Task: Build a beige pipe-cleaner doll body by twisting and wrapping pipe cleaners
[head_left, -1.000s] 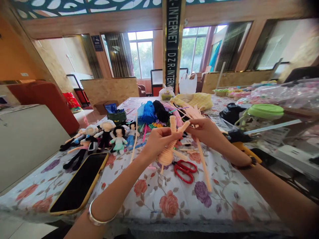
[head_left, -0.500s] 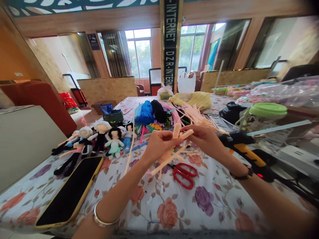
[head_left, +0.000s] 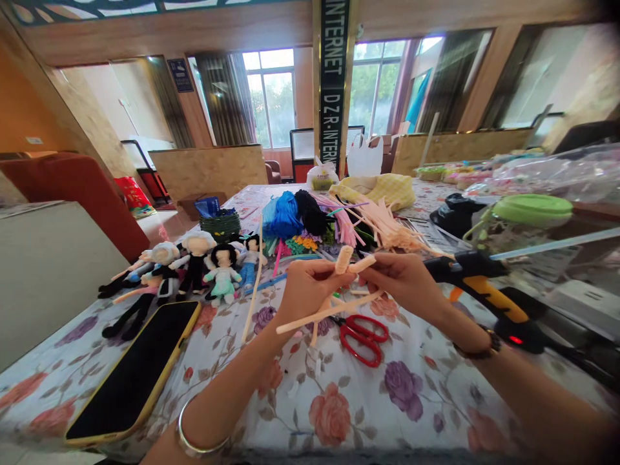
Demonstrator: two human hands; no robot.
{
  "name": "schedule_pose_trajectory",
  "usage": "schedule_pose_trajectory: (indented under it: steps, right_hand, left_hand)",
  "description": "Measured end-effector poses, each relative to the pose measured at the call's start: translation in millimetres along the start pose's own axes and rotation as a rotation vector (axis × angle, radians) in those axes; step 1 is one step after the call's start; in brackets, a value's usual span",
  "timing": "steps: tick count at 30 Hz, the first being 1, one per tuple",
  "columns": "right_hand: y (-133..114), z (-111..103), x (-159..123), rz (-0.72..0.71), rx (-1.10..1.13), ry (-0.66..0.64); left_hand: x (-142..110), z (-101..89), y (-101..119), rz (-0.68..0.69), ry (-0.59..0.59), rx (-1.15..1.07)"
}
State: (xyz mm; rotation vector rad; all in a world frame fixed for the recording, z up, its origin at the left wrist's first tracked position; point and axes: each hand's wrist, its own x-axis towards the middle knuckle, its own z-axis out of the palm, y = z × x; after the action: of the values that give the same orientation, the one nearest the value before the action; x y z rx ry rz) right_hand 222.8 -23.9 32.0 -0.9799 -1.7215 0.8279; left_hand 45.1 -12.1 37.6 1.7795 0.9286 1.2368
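Observation:
Between my hands is a piece of peach pipe cleaner (head_left: 344,259), coiled thickly, with short ends standing up. My left hand (head_left: 306,289) pinches it from the left, thumb and fingers closed. From the right, my right hand (head_left: 409,279) grips the same piece with bent fingers. A long loose strand (head_left: 310,318) slants down to the left below the fingers. Where the coil joins together is partly hidden by my fingertips. Red-handled scissors (head_left: 364,340) lie on the flowered tablecloth (head_left: 356,394) just beneath, their blades partly covered.
Several small dolls (head_left: 223,274) lie at the left behind a phone (head_left: 135,371). Bundles of blue (head_left: 283,216), black (head_left: 312,214) and peach pipe cleaners (head_left: 394,232) are piled behind my hands. A glue gun (head_left: 494,297) and a green-lidded jar (head_left: 533,210) stand at the right.
The long loose strand has swung to a flatter slant, its free end further left. My right hand has shifted slightly right and down, its fingers more curled. The view has moved slightly.

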Motion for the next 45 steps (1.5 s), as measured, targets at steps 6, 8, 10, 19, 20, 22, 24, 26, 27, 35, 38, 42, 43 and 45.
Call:
schedule_pose_trajectory:
  steps: [6, 8, 10, 19, 20, 22, 24, 26, 27, 35, 38, 42, 43, 45]
  right_hand:
    - [2, 2, -2, 0.136, 0.160, -0.099]
    - [2, 3, -2, 0.157, 0.214, -0.088]
    - [2, 4, -3, 0.182, 0.250, -0.087]
    - [5, 7, -6, 0.202, 0.463, -0.178]
    - [4, 8, -6, 0.187, 0.496, -0.184]
    - [2, 10, -5, 0.156, 0.517, -0.217]
    - [2, 11, -5, 0.120, 0.460, -0.239]
    - [4, 13, -6, 0.048, 0.307, -0.183]
    - [5, 13, -6, -0.020, 0.190, -0.123]
    - [7, 1, -9, -0.760, -0.489, 0.078]
    - [6, 4, -9, -0.769, -0.440, 0.058]
    - [4, 12, -11, -0.565, -0.287, 0.042]
    - [3, 13, -12, -0.497, -0.268, 0.026]
    - [0, 14, -13, -0.353, -0.245, -0.034]
  left_hand:
    - [-1, 1.4, 0, -0.120, 0.025, -0.146]
    - [-1, 3.3, -3, -0.143, 0.010, -0.238]
    - [-1, 5.4, -8, -0.148, 0.012, -0.307]
    - [-1, 5.8, -9, -0.201, 0.035, -0.518]
    - [0, 5.3, -8, -0.214, 0.033, -0.547]
    - [0, 4.5, -7, -0.236, 0.035, -0.593]
    - [0, 4.2, -7, -0.251, 0.055, -0.614]
    - [1, 4.1, -8, -0.249, 0.072, -0.597]
    - [1, 4.1, -9, -0.245, 0.072, -0.584]
    - [0, 5.7, -16, -0.271, -0.044, -0.538]
    - [0, 5.5, -17, -0.294, -0.076, -0.482]
    - [-1, 2.4, -17, -0.285, -0.162, -0.326]
    - [-2, 1.3, -17, -0.286, -0.177, -0.286]
    - [-2, -0.7, -14, -0.283, -0.200, -0.205]
